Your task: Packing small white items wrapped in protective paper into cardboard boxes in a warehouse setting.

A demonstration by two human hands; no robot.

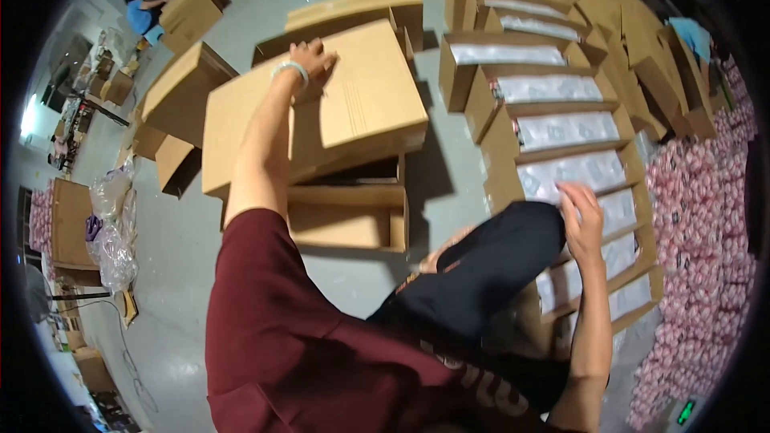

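My left hand [310,60] reaches far forward and lies palm down, fingers spread, on the top of a flat folded cardboard box [365,96] that heads a stack of such boxes. A pale bracelet circles that wrist. My right hand [581,216] rests with fingers apart on an open carton [573,172] filled with clear plastic packets, part of a row of like cartons. My dark trouser knee [489,265] sits beside that hand.
Open cartons with plastic-wrapped contents [529,88] run in a row to the far right. Pink and white small items [706,216] cover the right edge. Loose cardboard boxes [180,92] and a plastic bag [112,232] lie on the grey floor at left. Another person in blue [143,16] is far back.
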